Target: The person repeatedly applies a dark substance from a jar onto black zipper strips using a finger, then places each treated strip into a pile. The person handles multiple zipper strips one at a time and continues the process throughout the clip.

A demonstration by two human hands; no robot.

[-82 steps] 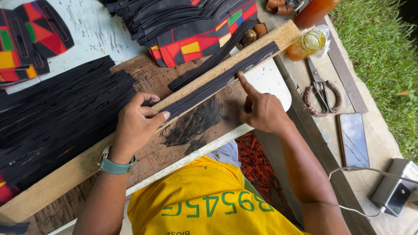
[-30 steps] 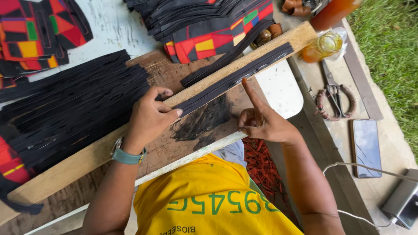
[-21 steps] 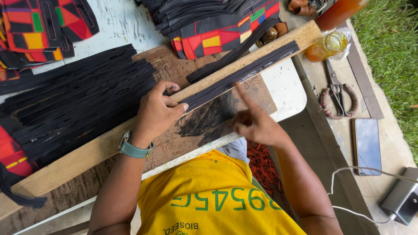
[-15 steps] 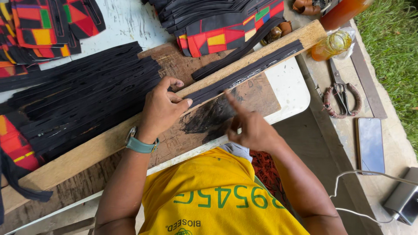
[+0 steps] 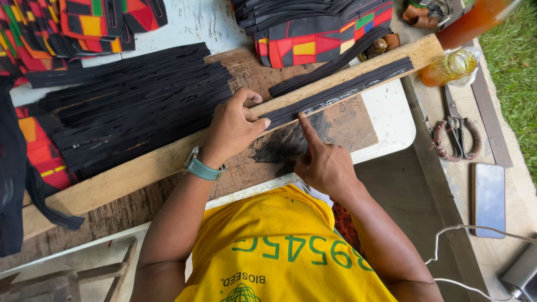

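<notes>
A long black strip [image 5: 358, 84] lies along a pale wooden plank [image 5: 140, 168] that runs diagonally across the work board. My left hand [image 5: 232, 131], with a teal watch on its wrist, presses the strip's near end onto the plank with curled fingers. My right hand [image 5: 321, 162] has its index finger stretched out, tip on the strip just right of my left hand, the other fingers curled. A second black strip [image 5: 330, 67] lies beside the plank on its far side.
A pile of black strips [image 5: 134, 106] covers the board's left. Patterned red, yellow and black pieces [image 5: 319, 45] lie at the back, with more at the back left. On the bench to the right are scissors [image 5: 456, 131], a metal ruler [image 5: 489, 128], a phone [image 5: 488, 198], a jar of yellow liquid [image 5: 450, 67] and a white cable [image 5: 464, 229].
My right index finger has slid along the strip from further right toward my left hand. My left hand has stayed on the strip's end.
</notes>
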